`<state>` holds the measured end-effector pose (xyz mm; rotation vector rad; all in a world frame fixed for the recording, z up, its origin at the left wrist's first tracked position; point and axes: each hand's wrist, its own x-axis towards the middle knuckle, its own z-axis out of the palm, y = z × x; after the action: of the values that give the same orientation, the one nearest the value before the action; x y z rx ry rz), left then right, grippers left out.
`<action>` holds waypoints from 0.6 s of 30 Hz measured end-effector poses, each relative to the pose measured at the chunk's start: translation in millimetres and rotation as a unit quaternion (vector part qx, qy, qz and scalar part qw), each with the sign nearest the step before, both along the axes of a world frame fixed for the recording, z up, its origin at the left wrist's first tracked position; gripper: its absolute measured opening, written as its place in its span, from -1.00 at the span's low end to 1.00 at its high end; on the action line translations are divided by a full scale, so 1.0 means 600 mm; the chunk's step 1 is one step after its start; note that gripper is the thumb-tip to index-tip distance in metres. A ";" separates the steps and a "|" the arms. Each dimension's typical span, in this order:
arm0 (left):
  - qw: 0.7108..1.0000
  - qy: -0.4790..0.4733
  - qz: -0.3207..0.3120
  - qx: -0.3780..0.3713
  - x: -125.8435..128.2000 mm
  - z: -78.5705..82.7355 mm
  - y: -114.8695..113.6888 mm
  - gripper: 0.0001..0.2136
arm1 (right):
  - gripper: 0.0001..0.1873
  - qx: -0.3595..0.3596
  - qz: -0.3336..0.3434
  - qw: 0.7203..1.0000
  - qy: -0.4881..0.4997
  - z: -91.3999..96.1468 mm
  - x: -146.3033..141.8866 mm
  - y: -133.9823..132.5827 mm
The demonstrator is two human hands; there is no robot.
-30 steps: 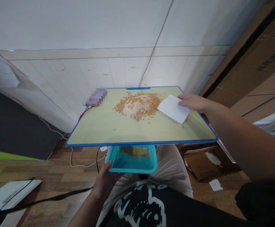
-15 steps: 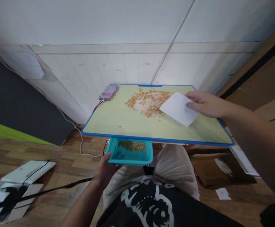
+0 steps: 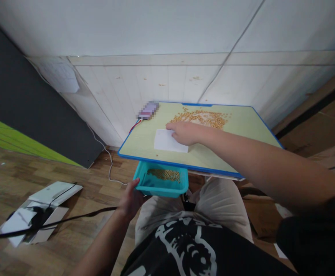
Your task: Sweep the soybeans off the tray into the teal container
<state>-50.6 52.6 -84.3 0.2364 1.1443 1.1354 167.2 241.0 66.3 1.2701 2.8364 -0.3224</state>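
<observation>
My right hand (image 3: 184, 132) pinches a white card (image 3: 169, 142) by its right edge, low over the pale yellow tabletop (image 3: 140, 143). Behind that hand lies a spread heap of soybeans (image 3: 219, 119) with white rice-like grains (image 3: 203, 118) in its middle; my hand and forearm cover its near side. My left hand (image 3: 131, 199) grips the left end of a turquoise plastic basket (image 3: 155, 189), its thumb over the rim. The basket is just below the table's front edge, above my lap, and soybeans (image 3: 167, 175) lie along its far side.
A blurred-out flat object (image 3: 148, 110) with a red cord rests at the table's back left corner. The wall (image 3: 121, 88) stands right behind the table. White panels with black cables (image 3: 46, 207) lie on the floor at left. A cardboard box (image 3: 262, 214) sits at lower right.
My right hand has swept the card leftward, from the right of the heap to the table's front left part. The left hand still holds the basket under the edge. The view has shifted slightly.
</observation>
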 end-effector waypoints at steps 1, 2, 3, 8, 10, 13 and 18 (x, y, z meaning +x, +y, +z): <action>1.000 -0.002 0.002 0.000 0.002 0.001 0.000 -0.40 | -0.67 -0.003 0.011 1.000 -0.006 0.001 -0.005 -0.003; 1.000 -0.004 0.003 -0.001 0.005 0.002 0.000 -0.42 | -0.67 -0.006 0.022 1.000 -0.011 0.002 -0.008 -0.007; 1.000 -0.005 0.003 -0.003 0.008 0.004 0.001 -0.45 | -0.68 -0.010 0.032 0.999 -0.016 0.004 -0.010 -0.013; 1.000 -0.006 -0.003 0.005 0.018 0.009 0.004 -0.53 | -0.69 -0.031 0.057 0.997 -0.039 0.011 0.000 -0.046; 1.000 -0.010 -0.007 0.012 0.019 0.006 0.005 -0.52 | -0.71 -0.022 0.051 0.998 -0.029 0.015 0.011 -0.054; 0.999 -0.018 -0.016 0.022 0.023 -0.003 0.005 -0.47 | -0.71 0.000 0.023 1.000 0.002 0.022 0.040 -0.057; 0.996 -0.047 -0.048 0.054 0.048 -0.020 0.001 -0.42 | -0.72 0.055 -0.027 0.996 0.072 0.035 0.145 -0.041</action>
<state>-21.7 53.2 -96.6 0.3156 0.9788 1.1123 254.1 216.2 87.1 1.4006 2.9818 -0.2745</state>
